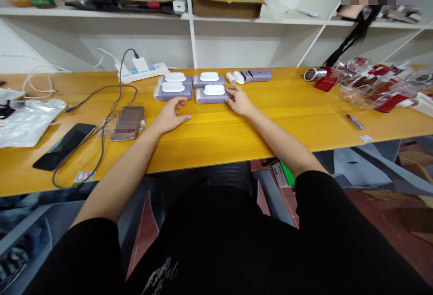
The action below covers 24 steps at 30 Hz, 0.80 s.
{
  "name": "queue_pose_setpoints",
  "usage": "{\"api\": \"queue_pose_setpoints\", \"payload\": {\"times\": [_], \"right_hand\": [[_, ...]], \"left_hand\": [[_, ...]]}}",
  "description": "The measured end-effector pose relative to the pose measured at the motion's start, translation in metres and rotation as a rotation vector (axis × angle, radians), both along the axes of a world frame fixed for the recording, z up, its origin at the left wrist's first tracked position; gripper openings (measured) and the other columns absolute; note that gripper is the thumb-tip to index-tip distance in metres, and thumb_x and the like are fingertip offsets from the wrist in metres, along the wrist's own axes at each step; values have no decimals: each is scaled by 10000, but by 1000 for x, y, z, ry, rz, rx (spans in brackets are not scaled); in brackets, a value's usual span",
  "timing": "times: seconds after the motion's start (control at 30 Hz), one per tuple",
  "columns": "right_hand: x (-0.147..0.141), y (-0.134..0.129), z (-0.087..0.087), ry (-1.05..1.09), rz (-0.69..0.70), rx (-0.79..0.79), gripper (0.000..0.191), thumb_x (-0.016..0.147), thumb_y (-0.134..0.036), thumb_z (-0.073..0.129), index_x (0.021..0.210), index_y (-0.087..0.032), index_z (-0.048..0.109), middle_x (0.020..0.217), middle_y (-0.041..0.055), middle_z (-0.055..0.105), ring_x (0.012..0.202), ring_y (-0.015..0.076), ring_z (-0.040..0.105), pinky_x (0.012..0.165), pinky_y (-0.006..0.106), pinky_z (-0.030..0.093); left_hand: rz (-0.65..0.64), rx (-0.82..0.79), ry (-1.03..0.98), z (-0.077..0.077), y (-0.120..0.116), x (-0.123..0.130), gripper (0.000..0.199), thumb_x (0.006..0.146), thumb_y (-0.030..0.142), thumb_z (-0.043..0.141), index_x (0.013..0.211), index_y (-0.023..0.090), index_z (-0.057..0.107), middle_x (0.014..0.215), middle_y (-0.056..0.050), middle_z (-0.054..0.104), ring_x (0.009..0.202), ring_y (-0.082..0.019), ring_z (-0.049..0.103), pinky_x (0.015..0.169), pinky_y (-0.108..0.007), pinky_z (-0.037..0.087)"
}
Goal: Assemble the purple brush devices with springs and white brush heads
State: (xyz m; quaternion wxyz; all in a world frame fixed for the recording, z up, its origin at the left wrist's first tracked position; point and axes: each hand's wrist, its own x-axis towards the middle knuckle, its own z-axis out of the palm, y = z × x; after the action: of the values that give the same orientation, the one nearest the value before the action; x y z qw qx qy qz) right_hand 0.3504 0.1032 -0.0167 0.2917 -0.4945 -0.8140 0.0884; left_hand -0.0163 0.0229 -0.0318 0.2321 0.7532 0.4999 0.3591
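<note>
Several lilac plastic boxes with white oval tops lie in a tight group on the yellow wooden table (287,123). The fingertips of my right hand (238,101) touch the right end of the front right box (211,97). My left hand (171,115) lies flat on the table, fingers apart, just in front of the front left box (172,94). Its fingertips are close to that box, and I cannot tell whether they touch it. Beyond my right hand are two small white cylinders (235,77) and a lilac part (259,75).
To the left lie a power strip (142,70), dark cables, a black phone (63,146), a blurred item in plastic (127,123) and a plastic bag (29,121). Red-and-clear packaging (375,83) is heaped on the right. White shelves with a cardboard box (226,2) stand behind.
</note>
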Motion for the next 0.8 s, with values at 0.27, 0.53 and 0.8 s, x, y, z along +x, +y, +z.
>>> {"api": "queue_pose_setpoints", "payload": {"times": [0.27,0.53,0.8], "right_hand": [[-4,20,3,-49,65,93,703,1179,-632,478,1642,-129,642,1724,249,602,1641,414,522,1429,634,342],[56,85,27,-187,-369,33,616,1130,-419,492,1694,-180,563,1840,227,457,1664,482,436,1347,752,357],[87,116,35,-292,-480,-203,830,1073,-389,624,1826,-152,367,1941,248,251,1804,505,187,1380,825,204]], "left_hand": [[-80,-16,10,1,0,1,619,867,410,873,1435,240,692,1504,-141,743,1347,-337,718,1189,-561,577],[-130,-8,46,-4,3,1,580,881,430,849,1410,232,714,1500,-142,751,1410,-347,697,1282,-599,525],[-109,8,90,-3,-1,1,514,913,458,821,1384,267,746,1466,-112,774,1415,-366,679,1291,-635,513]]}}
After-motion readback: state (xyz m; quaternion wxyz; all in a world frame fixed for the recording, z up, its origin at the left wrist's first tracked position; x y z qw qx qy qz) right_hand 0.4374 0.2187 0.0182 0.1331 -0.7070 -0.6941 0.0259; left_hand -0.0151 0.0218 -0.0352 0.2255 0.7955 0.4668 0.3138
